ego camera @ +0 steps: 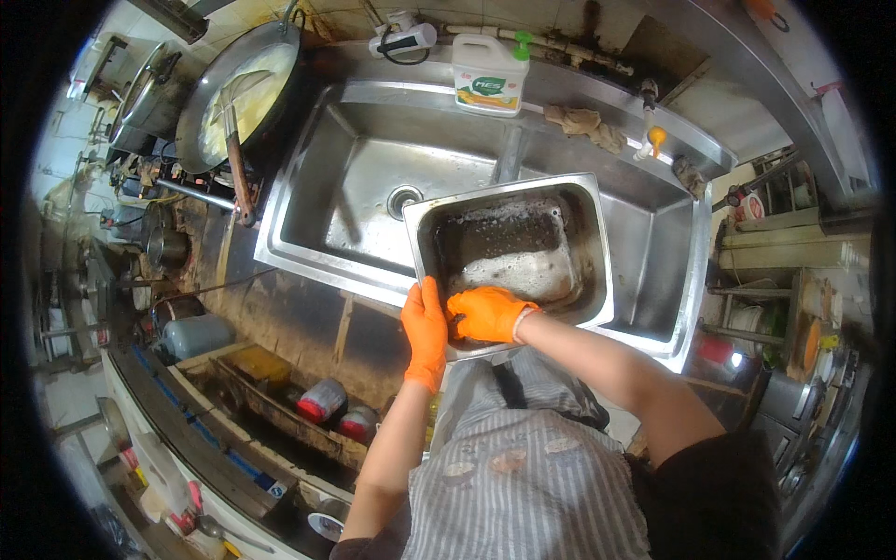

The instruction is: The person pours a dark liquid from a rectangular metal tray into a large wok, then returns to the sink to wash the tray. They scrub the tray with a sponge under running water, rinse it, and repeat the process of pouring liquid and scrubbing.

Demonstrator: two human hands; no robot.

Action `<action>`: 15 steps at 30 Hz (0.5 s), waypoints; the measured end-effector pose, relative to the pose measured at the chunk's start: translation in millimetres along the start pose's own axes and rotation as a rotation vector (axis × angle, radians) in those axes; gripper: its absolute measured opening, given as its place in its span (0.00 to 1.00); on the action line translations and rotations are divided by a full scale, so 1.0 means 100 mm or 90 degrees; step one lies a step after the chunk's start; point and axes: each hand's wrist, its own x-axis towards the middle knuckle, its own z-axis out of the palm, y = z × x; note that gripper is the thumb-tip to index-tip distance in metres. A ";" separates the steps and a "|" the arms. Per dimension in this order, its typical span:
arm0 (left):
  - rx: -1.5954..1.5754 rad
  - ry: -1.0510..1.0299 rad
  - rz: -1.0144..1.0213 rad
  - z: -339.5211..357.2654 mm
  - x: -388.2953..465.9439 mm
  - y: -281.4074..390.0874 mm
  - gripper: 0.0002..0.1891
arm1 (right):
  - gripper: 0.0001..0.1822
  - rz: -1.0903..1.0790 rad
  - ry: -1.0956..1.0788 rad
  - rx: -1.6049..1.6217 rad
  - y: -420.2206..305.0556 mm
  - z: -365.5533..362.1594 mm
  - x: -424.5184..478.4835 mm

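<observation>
A rectangular stainless steel food pan [595, 238] rests tilted across the front of a double-bowl sink [427, 164], over its divider. Dark stains mark its inner walls, and soapy water with bubbles covers the bottom. My left hand [425, 329], in an orange glove, grips the pan's left rim near the front corner. Inside that same corner is my right hand [490, 313], gloved in orange too, with its fingers curled against the wall. Whether something is pressed under those fingers is hidden.
Behind the sink stand a white detergent jug [488, 77] with a green pump, a crumpled cloth [584, 126] and a tap with a yellow handle [655, 138]. At left, a wok [189, 133] holds pale liquid and a wooden-handled spatula [234, 150]. Jars with red lids [322, 400] lie below.
</observation>
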 end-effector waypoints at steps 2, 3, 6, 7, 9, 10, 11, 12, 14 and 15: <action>0.037 0.000 0.008 -0.01 -0.02 -0.04 0.19 | 0.17 0.068 0.027 -0.004 0.10 0.12 0.12; 0.040 0.007 0.020 0.00 -0.03 -0.02 0.19 | 0.17 0.099 0.041 -0.004 0.10 0.15 0.18; 0.067 0.022 0.045 0.03 -0.05 0.02 0.19 | 0.17 0.126 0.107 0.049 0.28 0.31 0.33; 0.085 0.026 0.047 0.02 -0.04 0.00 0.19 | 0.17 0.136 0.150 0.078 0.29 0.33 0.37; 0.057 0.024 0.022 0.02 0.00 0.03 0.19 | 0.17 0.086 0.089 0.051 0.23 0.23 0.28; 0.014 0.011 -0.010 0.03 -0.02 0.05 0.19 | 0.16 0.066 0.058 0.044 0.15 0.18 0.19; -0.029 -0.002 -0.042 0.04 -0.03 0.06 0.19 | 0.16 0.053 0.043 0.039 0.11 0.13 0.18; -0.033 -0.023 -0.053 0.02 0.00 0.03 0.18 | 0.16 0.041 0.028 0.033 0.07 0.04 0.18; -0.027 -0.030 -0.055 0.00 0.02 0.02 0.18 | 0.14 0.031 0.033 0.017 -0.04 -0.13 0.19; -0.025 -0.036 -0.053 0.01 0.05 0.03 0.18 | 0.14 0.027 0.058 0.027 -0.01 -0.15 0.27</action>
